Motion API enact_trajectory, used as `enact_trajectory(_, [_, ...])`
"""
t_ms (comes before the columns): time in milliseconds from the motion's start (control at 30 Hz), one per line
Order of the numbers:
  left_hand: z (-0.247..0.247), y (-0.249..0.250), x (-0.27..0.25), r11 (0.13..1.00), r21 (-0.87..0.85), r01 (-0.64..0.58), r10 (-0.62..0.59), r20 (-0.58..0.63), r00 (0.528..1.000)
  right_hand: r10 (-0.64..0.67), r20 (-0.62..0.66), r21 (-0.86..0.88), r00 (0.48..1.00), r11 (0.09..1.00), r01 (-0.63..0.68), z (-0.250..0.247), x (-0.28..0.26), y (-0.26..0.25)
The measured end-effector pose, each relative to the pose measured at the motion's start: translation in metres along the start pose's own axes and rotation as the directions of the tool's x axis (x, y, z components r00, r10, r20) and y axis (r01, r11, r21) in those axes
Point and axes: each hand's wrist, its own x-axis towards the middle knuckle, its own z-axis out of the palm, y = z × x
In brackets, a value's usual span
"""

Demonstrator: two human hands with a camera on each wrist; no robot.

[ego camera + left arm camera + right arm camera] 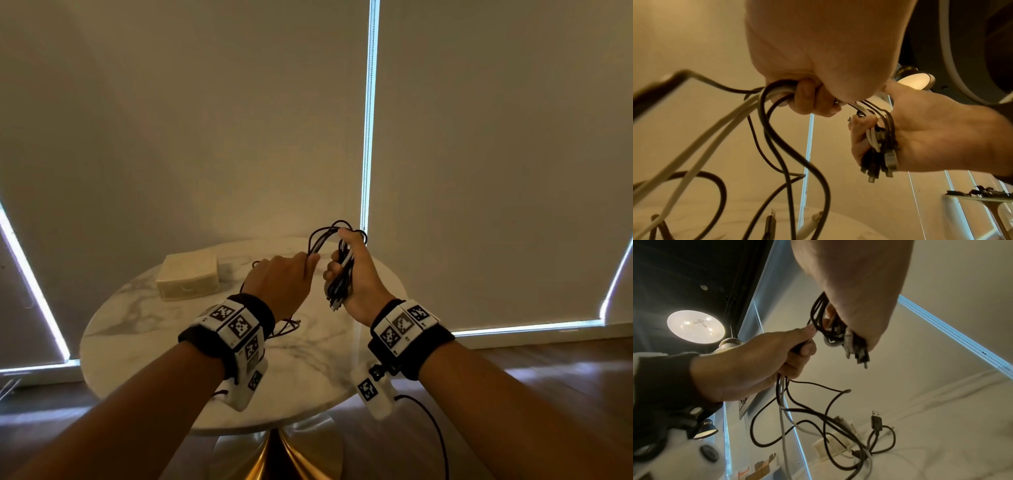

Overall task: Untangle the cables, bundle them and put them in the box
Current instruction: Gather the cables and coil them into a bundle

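Observation:
Above the round marble table [144, 329], my right hand [346, 270] grips a folded bundle of black and white cables [337, 284], plugs hanging out below the fist [879, 160]. My left hand [298, 274] is just left of it, fingers curled round the strands [777, 92] that run out of the bundle's top loop [325, 233]. Below the left hand [764, 363], the loose black and white cable ends [824, 423] hang down onto the table. A cream box [188, 277] stands at the table's far left, apart from both hands.
A black USB plug [876, 420] and tangled cable tails [286, 327] lie on the marble under my left wrist. Closed blinds [205, 120] hang behind the table. Wooden floor [548, 359] surrounds the table's gold pedestal [277, 455].

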Motion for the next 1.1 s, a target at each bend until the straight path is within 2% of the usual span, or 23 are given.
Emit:
enact_trajectory(100, [-0.002, -0.004, 0.001, 0.998, -0.019, 0.053, -0.053, 0.014, 0.998, 0.002, -0.01, -0.032, 1.0, 0.999, -0.002, -0.002, -0.002, 0.004])
enact_trajectory(200, [-0.003, -0.005, 0.001, 0.999, -0.013, 0.031, -0.03, 0.037, 0.999, -0.086, -0.07, -0.097, 0.994, 0.992, 0.079, -0.002, 0.0, 0.008])
enact_trajectory(233, [-0.003, -0.005, 0.0, 0.999, 0.029, -0.027, 0.026, 0.054, 0.998, -0.118, -0.091, -0.119, 0.989, 0.987, 0.106, -0.002, 0.001, 0.009])
enact_trajectory(300, [-0.002, -0.003, -0.005, 0.965, 0.144, -0.218, 0.205, 0.101, 0.974, -0.12, -0.135, -0.121, 0.983, 0.987, 0.104, -0.001, 0.001, 0.009])
enact_trajectory(367, [-0.002, -0.002, -0.005, 0.926, 0.218, -0.309, 0.279, 0.158, 0.947, -0.079, -0.166, -0.096, 0.983, 0.993, 0.064, 0.001, 0.003, 0.007])
enact_trajectory(500, [-0.007, 0.003, -0.008, 0.859, 0.351, -0.374, 0.318, 0.208, 0.925, -0.076, -0.158, -0.234, 0.984, 0.971, 0.037, 0.007, 0.007, 0.005])
enact_trajectory(633, [-0.017, 0.009, -0.013, 0.812, 0.46, -0.358, 0.304, 0.19, 0.933, -0.084, -0.08, -0.35, 0.993, 0.935, 0.051, 0.008, 0.006, 0.003])
enact_trajectory(767, [-0.019, 0.012, -0.014, 0.731, 0.521, -0.442, 0.379, 0.229, 0.897, -0.058, -0.081, -0.4, 0.995, 0.916, 0.021, 0.003, 0.008, 0.005])
enact_trajectory(867, [-0.018, 0.013, -0.013, 0.755, 0.465, -0.461, 0.384, 0.256, 0.887, -0.135, -0.136, -0.427, 0.982, 0.902, 0.065, 0.003, 0.005, 0.005])
enact_trajectory(933, [-0.015, 0.015, -0.013, 0.813, 0.402, -0.422, 0.354, 0.236, 0.905, -0.213, -0.169, -0.483, 0.962, 0.869, 0.107, 0.004, 0.005, 0.003])
enact_trajectory(1000, [-0.013, 0.017, -0.012, 0.942, 0.198, -0.273, 0.239, 0.178, 0.955, -0.289, -0.179, -0.529, 0.94, 0.834, 0.156, 0.004, 0.007, -0.001])
enact_trajectory(1033, [-0.012, 0.017, -0.011, 0.98, 0.084, -0.181, 0.165, 0.166, 0.972, -0.325, -0.177, -0.546, 0.929, 0.817, 0.182, 0.004, 0.007, -0.002])
enact_trajectory(1100, [-0.011, 0.016, -0.01, 0.994, -0.041, -0.105, 0.11, 0.167, 0.98, -0.388, -0.177, -0.559, 0.904, 0.796, 0.232, 0.005, 0.008, -0.006])
